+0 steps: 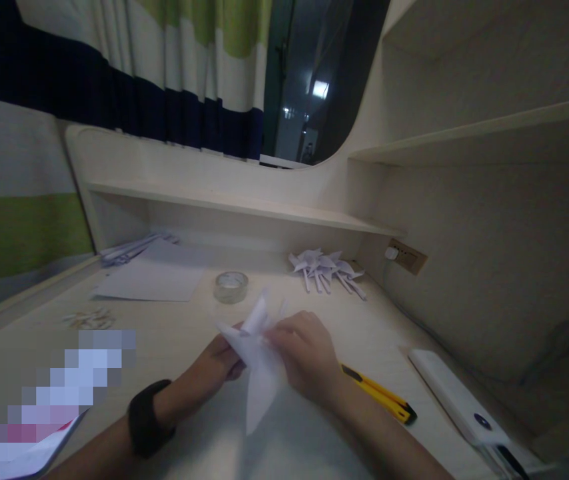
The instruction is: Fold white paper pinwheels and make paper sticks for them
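Note:
A white paper pinwheel (260,363) is held up above the desk between my two hands, its pointed blades spread out. My left hand (222,357), with a dark band on the wrist, is closed on it from the left, its fingers partly hidden behind the paper. From the right, my right hand (307,350) pinches near the middle of the pinwheel. Its fingertips are blurred, so I cannot tell what small part lies between them. A roll of clear tape (231,288) lies just beyond the hands. A yellow utility knife (379,395) rests beside my right forearm.
Several paper pinwheels (325,268) lie at the back right. White sheets (152,273) and rolled paper sticks (134,249) are at the back left, with a pile of small pale pieces (92,319) nearer. A long white device (457,397) lies by the right wall, near a socket (408,257).

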### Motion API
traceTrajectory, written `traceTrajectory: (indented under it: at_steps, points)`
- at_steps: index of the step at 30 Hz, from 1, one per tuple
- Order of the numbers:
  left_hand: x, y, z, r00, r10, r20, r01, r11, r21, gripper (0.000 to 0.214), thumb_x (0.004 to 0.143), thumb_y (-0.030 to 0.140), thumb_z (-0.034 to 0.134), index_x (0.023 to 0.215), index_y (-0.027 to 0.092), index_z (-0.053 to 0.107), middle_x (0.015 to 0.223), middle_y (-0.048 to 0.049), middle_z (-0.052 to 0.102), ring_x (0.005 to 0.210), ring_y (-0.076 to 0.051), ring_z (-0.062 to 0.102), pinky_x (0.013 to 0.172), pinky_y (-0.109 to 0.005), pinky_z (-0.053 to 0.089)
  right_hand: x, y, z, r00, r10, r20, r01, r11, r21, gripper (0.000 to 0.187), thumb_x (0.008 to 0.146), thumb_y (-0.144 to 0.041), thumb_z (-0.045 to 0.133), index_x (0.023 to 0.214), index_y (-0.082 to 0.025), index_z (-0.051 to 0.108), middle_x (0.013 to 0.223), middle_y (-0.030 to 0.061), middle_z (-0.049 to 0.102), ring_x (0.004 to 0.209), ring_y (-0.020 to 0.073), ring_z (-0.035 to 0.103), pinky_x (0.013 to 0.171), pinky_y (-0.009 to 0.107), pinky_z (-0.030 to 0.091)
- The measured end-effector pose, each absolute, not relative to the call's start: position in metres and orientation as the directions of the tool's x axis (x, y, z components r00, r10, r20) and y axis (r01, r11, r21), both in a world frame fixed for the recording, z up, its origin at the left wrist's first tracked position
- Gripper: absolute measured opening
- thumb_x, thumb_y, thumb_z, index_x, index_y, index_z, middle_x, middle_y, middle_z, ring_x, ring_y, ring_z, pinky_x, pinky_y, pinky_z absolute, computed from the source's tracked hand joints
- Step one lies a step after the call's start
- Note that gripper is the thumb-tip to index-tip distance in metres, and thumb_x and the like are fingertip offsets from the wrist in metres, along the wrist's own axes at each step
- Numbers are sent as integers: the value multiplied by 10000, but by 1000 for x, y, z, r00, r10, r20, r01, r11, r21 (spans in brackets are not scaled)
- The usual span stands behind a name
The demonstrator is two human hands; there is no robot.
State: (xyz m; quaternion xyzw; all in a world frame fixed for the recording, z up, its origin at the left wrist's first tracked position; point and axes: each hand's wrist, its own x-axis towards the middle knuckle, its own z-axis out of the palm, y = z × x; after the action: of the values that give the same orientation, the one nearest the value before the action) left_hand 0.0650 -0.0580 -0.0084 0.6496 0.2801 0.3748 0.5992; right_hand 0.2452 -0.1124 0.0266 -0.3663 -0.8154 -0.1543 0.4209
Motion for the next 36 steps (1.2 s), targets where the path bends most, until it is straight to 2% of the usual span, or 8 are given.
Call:
traceTrajectory:
  at_steps: [11, 17, 20, 22, 24, 28, 32, 36]
  points:
    - [69, -66, 10, 538, 779, 323, -73, -339, 938, 231, 819, 394, 525, 856, 181, 605, 782, -39, 607, 772, -190, 544, 685, -281, 441, 244, -104, 23, -410, 441, 798, 748, 663, 17, 124, 861, -147, 517, 887, -185, 633, 839, 58, 677, 755, 185, 541, 674, 333, 384]
    - [79, -44, 5, 506, 838, 205, 15, -246, 969, 327, 900, 466, 354, 838, 190, 519, 574, 47, 441, 456, -99, 365, 424, -199, 268, 258, -96, 29, -56, 564, 824, 641, 652, -404, 147, 817, -159, 519, 821, -180, 664, 807, 58, 658, 780, 191, 574, 698, 316, 438]
    - [85, -19, 7, 454, 859, 235, 194, -353, 915, 286, 896, 414, 350, 843, 182, 508, 571, 43, 464, 466, -108, 416, 442, -204, 306, 282, -83, 26, 262, 713, 650, 425, 520, -741, 90, 748, -206, 596, 722, -182, 679, 707, 22, 648, 675, 175, 569, 627, 285, 431]
    - [94, -1, 5, 458, 832, 313, 432, -516, 740, 240, 886, 335, 365, 807, 170, 522, 659, -7, 565, 588, -136, 534, 540, -228, 391, 300, -73, 19, 423, 764, 488, 225, 433, -873, 56, 665, -210, 643, 682, -173, 682, 644, 7, 645, 623, 170, 558, 608, 280, 422]
    - [108, 15, 0, 497, 808, 315, 601, -583, 547, 201, 860, 271, 397, 822, 162, 562, 761, -54, 637, 719, -173, 602, 644, -261, 426, 315, -64, 8, 503, 786, 360, 51, 389, -920, 81, 605, -206, 660, 672, -167, 680, 632, 5, 648, 592, 158, 545, 590, 271, 408]
    - [148, 35, -13, 510, 816, 272, 703, -578, 415, 258, 818, 325, 497, 906, 121, 628, 927, -156, 668, 894, -260, 622, 741, -316, 433, 329, -56, -12, 526, 836, 159, -186, 295, -937, 230, 537, -180, 663, 765, -159, 693, 738, 36, 688, 597, 151, 555, 559, 247, 390]
    - [180, 51, -19, 500, 846, 186, 780, -533, 329, 355, 777, 417, 548, 899, 101, 656, 955, -210, 669, 892, -300, 640, 697, -324, 448, 332, -58, -16, 553, 828, 95, -206, 246, -947, 238, 547, -162, 610, 771, -158, 690, 750, 37, 689, 625, 158, 558, 545, 237, 378]
    - [187, 63, -15, 515, 850, 113, 804, -525, 280, 222, 740, 247, 560, 859, 97, 671, 915, -215, 687, 868, -304, 656, 655, -313, 443, 334, -60, -11, 552, 827, 104, -199, 251, -947, 183, 543, -161, 605, 709, -160, 680, 658, 9, 659, 589, 142, 532, 545, 239, 379]
